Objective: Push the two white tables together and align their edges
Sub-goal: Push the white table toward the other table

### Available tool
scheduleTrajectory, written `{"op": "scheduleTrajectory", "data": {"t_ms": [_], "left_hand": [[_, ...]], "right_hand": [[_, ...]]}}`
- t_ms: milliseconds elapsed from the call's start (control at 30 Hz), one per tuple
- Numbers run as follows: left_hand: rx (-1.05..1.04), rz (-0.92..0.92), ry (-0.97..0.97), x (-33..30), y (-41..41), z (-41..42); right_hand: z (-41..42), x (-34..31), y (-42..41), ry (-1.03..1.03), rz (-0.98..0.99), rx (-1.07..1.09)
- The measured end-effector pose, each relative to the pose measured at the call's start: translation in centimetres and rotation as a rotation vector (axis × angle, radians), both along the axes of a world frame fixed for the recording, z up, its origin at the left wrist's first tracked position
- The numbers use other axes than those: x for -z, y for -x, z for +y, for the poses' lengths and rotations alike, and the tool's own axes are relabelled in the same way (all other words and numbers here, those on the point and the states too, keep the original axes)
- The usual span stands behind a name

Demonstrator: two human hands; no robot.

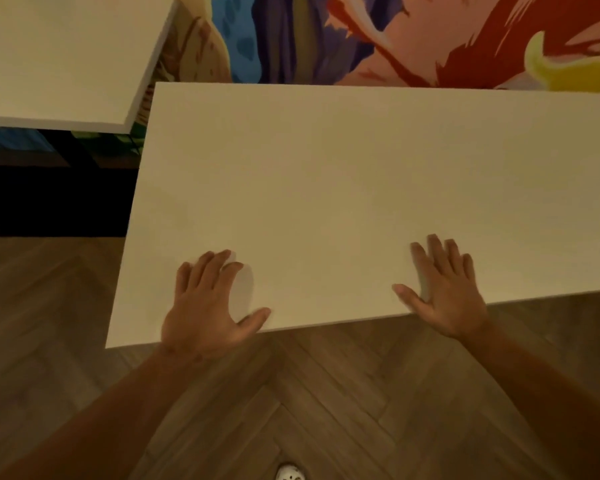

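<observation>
- A person's left hand (207,301) and right hand (444,289) lie flat on the near white table (343,188), palms down at its 6 o'clock edge, fingers (219,259) straight and spread, gripping nothing; each thumb sits close to the near rim.
- Pressing down rather than grasping appears to give friction enough to slide the surface and steer it, one hand on each side to control any twist.
- The second white table (59,53) stands at 10 o'clock, apart from the near one: a narrow wedge of floor shows between its right-hand edge and the near table's far left corner, and the gap is widest toward the top of the view.
- The two tops are not parallel; the far one is angled against the near one, so the job looks barely begun, with both closing and squaring left to do.
- A likely next move is a push toward 10 o'clock with a slight turn; the risk is a corner meeting first and knocking the other table askew.
- A colourful mural or rug (378,39) fills 12 o'clock, herringbone wood floor (309,403) lies below, and a shoe tip (290,472) shows at 6 o'clock.
</observation>
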State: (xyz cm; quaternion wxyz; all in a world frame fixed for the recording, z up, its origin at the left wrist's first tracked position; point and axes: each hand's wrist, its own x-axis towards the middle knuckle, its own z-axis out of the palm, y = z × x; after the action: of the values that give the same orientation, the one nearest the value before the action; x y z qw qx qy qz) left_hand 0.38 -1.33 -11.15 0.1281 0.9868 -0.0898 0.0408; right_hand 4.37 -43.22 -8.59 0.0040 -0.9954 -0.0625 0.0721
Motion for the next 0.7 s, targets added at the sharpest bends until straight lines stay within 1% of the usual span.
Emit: {"op": "scheduleTrajectory", "data": {"t_ms": [100, 200, 400, 533, 700], "left_hand": [[-0.078, 0.010, 0.002, 0.0, 0.2, -1.0], [-0.164, 0.056, -0.017, 0.2, 0.6, -1.4], [-0.044, 0.094, -0.097, 0.1, 0.6, -0.8], [-0.065, 0.098, -0.120, -0.2, -0.1, -1.2], [-0.073, 0.059, -0.107, 0.0, -0.6, -1.0]], "right_hand": [[-0.2, -0.1, 0.1, -0.002, -0.008, 0.008], [0.3, 0.7, 0.8, 0.007, -0.037, -0.038], [0.3, 1.5, 0.7, 0.007, -0.110, -0.055], [0.1, 1.4, 0.2, 0.010, -0.130, -0.088], [0.6, 1.1, -0.1, -0.042, -0.198, -0.109]]}}
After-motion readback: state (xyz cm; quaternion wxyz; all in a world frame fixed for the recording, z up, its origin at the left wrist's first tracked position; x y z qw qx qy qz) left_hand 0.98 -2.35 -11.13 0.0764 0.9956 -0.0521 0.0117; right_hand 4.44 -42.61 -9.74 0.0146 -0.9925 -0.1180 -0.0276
